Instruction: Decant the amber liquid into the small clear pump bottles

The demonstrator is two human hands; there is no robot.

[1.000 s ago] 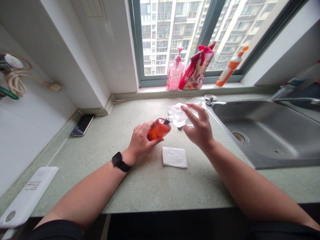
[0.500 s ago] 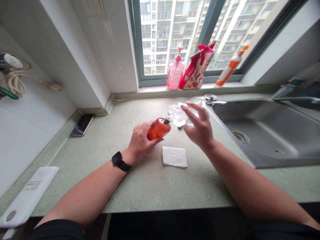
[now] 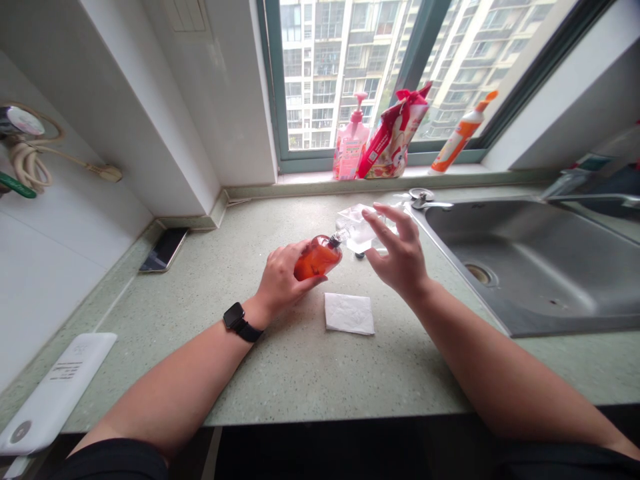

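My left hand (image 3: 285, 277) is wrapped round a bottle of orange-red liquid (image 3: 316, 259), tilted with its dark neck up to the right. That neck meets the clear mouth of a transparent bottle (image 3: 359, 228), which lies tilted toward it. My right hand (image 3: 399, 252) grips the transparent bottle between thumb and fingers. A small black cap (image 3: 359, 255) rests on the counter beneath the transparent bottle, partly hidden. Nearer to me, a folded white tissue (image 3: 349, 314) lies flat on the counter.
A steel sink (image 3: 530, 267) is on the right of the green counter (image 3: 280, 373). On the sill stand a pink pump bottle (image 3: 351, 148), a red bag (image 3: 395, 137) and an orange-white bottle (image 3: 457, 141). A phone (image 3: 164, 251) and a white device (image 3: 60, 390) lie left.
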